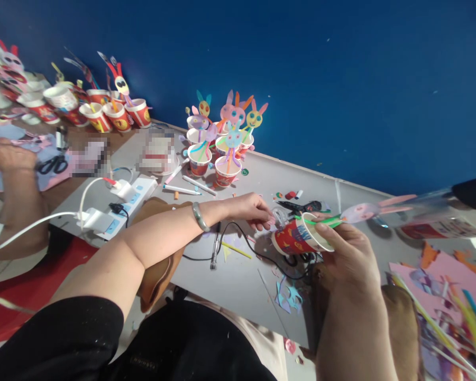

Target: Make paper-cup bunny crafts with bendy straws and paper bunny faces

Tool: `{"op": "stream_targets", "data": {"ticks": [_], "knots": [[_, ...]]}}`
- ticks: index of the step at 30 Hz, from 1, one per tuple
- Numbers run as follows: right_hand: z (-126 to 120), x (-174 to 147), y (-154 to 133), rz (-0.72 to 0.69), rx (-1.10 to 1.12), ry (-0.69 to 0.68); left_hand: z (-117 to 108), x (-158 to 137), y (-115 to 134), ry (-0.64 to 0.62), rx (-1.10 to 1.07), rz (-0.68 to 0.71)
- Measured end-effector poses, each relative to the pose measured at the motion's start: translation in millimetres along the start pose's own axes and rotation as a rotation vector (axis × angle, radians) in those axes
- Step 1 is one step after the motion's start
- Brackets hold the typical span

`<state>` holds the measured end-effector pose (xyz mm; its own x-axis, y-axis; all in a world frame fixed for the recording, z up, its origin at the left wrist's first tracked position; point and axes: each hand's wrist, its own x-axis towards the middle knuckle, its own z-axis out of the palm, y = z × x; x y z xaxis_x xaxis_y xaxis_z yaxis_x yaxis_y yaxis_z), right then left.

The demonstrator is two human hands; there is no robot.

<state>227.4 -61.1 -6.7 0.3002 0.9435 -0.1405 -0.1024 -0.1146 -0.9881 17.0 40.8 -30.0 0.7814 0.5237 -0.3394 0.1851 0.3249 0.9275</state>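
Observation:
My right hand (pixel 351 251) grips a red paper cup (pixel 291 238) tipped on its side, thumb at the rim. From the cup's mouth a green strip (pixel 331 221) runs out to a pale pink paper rabbit head (pixel 360 212) with long ears. My left hand (pixel 254 210), below a bangle, has its fingers curled and pinched close to the cup's base. What sits between those fingertips is too small to make out. Just beyond them lie a clear roundish item (pixel 280 216) and a black tool with a cord (pixel 305 206), partly hidden by the cup.
Several cups with paper rabbits (pixel 228 170) stand by the blue wall. A power strip (pixel 129 206), markers (pixel 198 185) and blue paper scraps (pixel 289 296) lie on the table. Pink paper and coloured strips (pixel 440 280) are at right. Another person's hand (pixel 14 154) rests at left.

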Motion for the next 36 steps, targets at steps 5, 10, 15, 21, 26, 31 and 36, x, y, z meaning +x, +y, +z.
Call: {"op": "stream_targets", "data": {"ticks": [5,10,15,21,26,31,36], "knots": [[-4,5,9,-0.065,-0.068,0.037,1,-4,7,0.113,-0.027,0.032],[-8,7,14,-0.117,-0.234,0.049,4,-8,14,0.197,-0.033,0.079],[-4,6,14,-0.125,-0.291,0.038,6,-12,16,0.248,-0.032,0.127],[-5,8,23,-0.117,-0.274,0.003,9,-14,16,0.272,0.004,0.161],[0,4,19,-0.144,-0.299,0.016,12,-14,16,0.278,0.045,0.153],[1,6,22,-0.147,-0.270,0.026,13,-15,17,0.295,0.055,0.170],[2,9,29,-0.128,-0.180,0.025,15,-14,14,0.305,0.103,0.244]]}}
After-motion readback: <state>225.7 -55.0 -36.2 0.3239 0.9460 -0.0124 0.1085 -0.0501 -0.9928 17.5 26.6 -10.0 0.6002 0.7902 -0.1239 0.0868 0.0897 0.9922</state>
